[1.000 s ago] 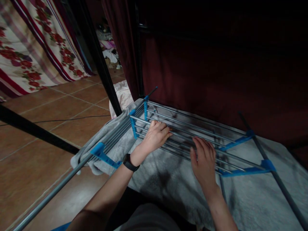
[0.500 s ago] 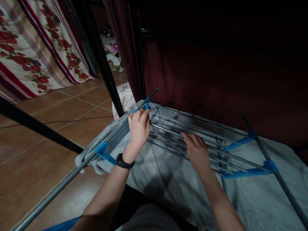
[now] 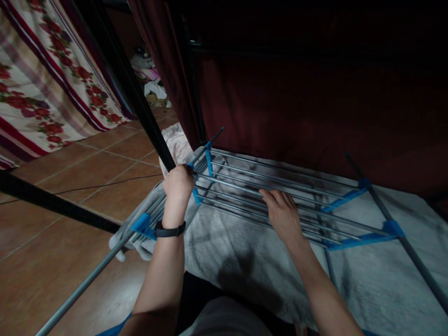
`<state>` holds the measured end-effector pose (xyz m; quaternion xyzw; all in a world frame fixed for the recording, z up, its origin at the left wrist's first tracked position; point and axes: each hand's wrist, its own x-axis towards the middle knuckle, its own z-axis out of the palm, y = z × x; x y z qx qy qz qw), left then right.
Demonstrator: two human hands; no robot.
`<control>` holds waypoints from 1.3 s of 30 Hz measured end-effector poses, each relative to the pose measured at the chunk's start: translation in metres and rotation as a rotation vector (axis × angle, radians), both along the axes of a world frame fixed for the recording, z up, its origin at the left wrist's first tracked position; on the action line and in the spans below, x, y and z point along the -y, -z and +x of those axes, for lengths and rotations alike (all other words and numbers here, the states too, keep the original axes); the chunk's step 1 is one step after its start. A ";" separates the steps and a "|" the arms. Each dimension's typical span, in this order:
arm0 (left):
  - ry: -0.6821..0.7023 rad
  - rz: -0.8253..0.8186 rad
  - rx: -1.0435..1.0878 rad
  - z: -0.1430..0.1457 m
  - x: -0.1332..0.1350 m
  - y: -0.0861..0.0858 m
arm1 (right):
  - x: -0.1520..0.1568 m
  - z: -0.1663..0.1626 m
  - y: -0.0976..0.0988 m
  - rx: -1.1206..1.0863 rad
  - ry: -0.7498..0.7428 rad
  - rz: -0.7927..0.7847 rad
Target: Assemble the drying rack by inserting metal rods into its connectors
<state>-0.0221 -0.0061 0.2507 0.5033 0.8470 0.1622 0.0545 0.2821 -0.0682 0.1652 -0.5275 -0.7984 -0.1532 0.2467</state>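
Note:
A folding clothes drying rack of thin grey metal tubes (image 3: 241, 192) with blue plastic joints (image 3: 362, 238) lies before me. My left hand (image 3: 178, 184), with a black band at its wrist, is closed round the rack's left part, just beside a blue joint. Its fingertips are hidden behind the hand. Further right, my right hand (image 3: 283, 212) has its fingers curled over the rack's middle tubes, the thumb side out of sight. A long side tube (image 3: 84, 283) slants down to the lower left.
Beneath the rack spreads a grey blanket (image 3: 224, 254). Black metal posts (image 3: 140, 107) stand at the left, with a dark red curtain (image 3: 297, 116) behind. A cable (image 3: 108, 181) crosses the tiled floor (image 3: 31, 219). A flowered curtain (image 3: 52, 88) hangs far left.
My left hand has shifted left along the rack, uncovering blue joints at the tubes' left end. My right hand stays over the middle tubes. The view has moved slightly.

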 end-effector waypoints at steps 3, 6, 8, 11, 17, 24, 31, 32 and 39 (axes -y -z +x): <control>0.000 0.018 -0.017 -0.005 -0.005 0.006 | 0.000 -0.001 0.001 0.001 0.013 -0.009; 0.038 0.160 -0.020 -0.012 -0.009 0.017 | 0.001 -0.001 0.001 0.003 0.018 -0.012; 0.104 0.366 -0.028 -0.013 -0.006 0.028 | 0.001 -0.002 0.001 0.002 0.017 -0.020; 0.258 0.698 -0.035 -0.005 0.011 0.054 | 0.002 -0.002 0.001 0.000 0.022 -0.032; 0.112 0.823 0.297 -0.002 0.032 0.132 | 0.001 -0.001 0.002 -0.002 0.017 -0.040; 0.060 0.877 0.703 -0.019 -0.011 0.141 | 0.002 -0.001 0.002 -0.005 0.012 -0.037; 0.167 0.946 0.836 -0.010 -0.022 0.129 | 0.003 0.000 0.001 0.001 0.009 -0.030; 0.152 0.945 0.825 -0.011 -0.024 0.131 | 0.003 0.000 0.001 0.003 0.010 -0.028; 0.101 0.872 0.662 -0.018 -0.028 0.136 | 0.001 0.000 0.000 0.008 0.002 -0.017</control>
